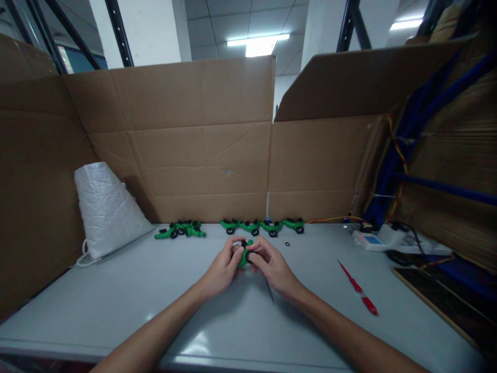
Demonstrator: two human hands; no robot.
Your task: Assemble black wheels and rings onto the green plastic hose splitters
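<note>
Between both hands, just above the table's middle, is a small green toy vehicle (243, 258) with a black wheel (250, 256). My left hand (227, 263) grips its left side, thumb and fingers closed on the body. Pinched at the wheel on the other side is my right hand (269, 263). A thin dark rod or tool (269, 291) shows below my right hand; whether a finger touches it I cannot tell. Fingers hide much of the toy. Behind the hands lies a small black ring (287, 244).
Several green toy vehicles (271, 227) line the back of the table (128, 311), with a cluster (180, 228) farther left. A red screwdriver-like tool (357, 288) lies at right. A white bag (108, 212) leans at left. Power strips (384, 238) and cardboard walls (194, 155) bound the space.
</note>
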